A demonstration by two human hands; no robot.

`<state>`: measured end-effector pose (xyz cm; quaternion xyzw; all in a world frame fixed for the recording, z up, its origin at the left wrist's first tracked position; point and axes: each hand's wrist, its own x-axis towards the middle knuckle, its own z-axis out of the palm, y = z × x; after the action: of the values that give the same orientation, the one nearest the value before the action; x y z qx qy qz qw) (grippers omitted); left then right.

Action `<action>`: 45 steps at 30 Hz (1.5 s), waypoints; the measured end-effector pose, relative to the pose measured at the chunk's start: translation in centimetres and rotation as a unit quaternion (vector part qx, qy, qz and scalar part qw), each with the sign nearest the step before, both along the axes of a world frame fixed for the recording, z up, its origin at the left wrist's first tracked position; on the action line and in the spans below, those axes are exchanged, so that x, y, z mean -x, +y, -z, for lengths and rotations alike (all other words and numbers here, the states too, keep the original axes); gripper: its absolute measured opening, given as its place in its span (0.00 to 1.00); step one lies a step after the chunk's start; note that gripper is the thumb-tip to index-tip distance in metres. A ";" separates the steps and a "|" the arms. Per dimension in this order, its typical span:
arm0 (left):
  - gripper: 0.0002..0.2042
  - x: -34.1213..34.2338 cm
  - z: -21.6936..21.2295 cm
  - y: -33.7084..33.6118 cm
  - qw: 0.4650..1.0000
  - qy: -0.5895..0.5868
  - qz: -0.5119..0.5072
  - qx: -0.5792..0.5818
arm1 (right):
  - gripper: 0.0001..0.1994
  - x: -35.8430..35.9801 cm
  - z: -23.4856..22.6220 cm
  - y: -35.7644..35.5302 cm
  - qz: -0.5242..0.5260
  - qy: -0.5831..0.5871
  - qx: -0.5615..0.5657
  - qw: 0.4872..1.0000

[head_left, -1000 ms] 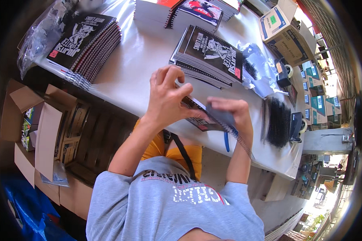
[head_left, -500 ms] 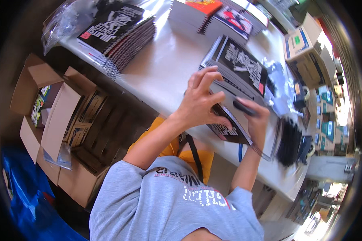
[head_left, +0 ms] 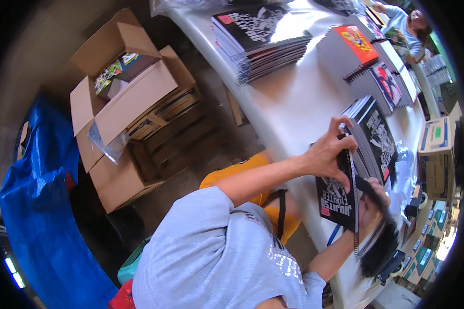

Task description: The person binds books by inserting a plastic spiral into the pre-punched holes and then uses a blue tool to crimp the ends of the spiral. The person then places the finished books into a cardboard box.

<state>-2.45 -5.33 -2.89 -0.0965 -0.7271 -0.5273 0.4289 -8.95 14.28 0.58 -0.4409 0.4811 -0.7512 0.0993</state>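
A black spiral-bound book (head_left: 335, 198) stands tilted at the table's near edge, with white lettering on its cover. My left hand (head_left: 331, 154) grips it, thumb against the cover and fingers curled over its spine edge. A coil (head_left: 355, 226) runs along that edge and reaches past the lower corner. Beside the spine, my right hand (head_left: 368, 211) is closed round a dark, blurred object (head_left: 372, 189) whose kind I cannot make out. Just beyond the hands lies a stack of similar black books (head_left: 379, 136). Below my right hand is a bunch of thin black strands, probably coils (head_left: 380, 252).
More black books (head_left: 258, 31) are stacked at the far left of the white table (head_left: 278, 110). Stacks with orange covers (head_left: 355, 45) and red-and-white covers (head_left: 386, 85) stand behind. Open cardboard boxes (head_left: 134, 98) and a blue tarp (head_left: 46, 221) are left. Another person (head_left: 404, 28) is far right.
The view has swung left, so the table sits further right. My right hand has moved down along the book's spine. My left hand still grips the book, whose cover now shows more.
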 end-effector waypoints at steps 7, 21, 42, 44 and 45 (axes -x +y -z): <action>0.43 0.9 0.2 -0.4 0.996 0.009 0.075 -0.052 | 0.11 -0.6 -1.3 -1.3 0.072 0.067 -0.100 0.990; 0.48 0.7 0.6 -1.5 0.985 -0.114 0.112 -0.060 | 0.19 -1.8 -4.6 -5.6 0.115 0.113 -0.280 0.946; 0.16 -2.8 -2.7 2.3 0.994 -0.053 -0.001 -0.090 | 0.21 -10.9 7.7 8.0 0.549 0.217 -0.643 0.488; 0.17 -2.8 -2.9 2.2 0.998 -0.025 -0.033 -0.045 | 0.19 -11.0 7.0 7.0 0.556 0.251 -0.628 0.484; 0.17 -3.0 -3.0 2.3 0.998 -0.025 -0.030 -0.043 | 0.19 -11.2 6.1 6.3 0.557 0.133 -0.522 0.632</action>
<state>0.51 -3.07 0.11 -0.0430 -0.7167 -0.5476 0.4297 2.21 20.62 -5.57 -0.0590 0.9551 -0.2199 -0.1895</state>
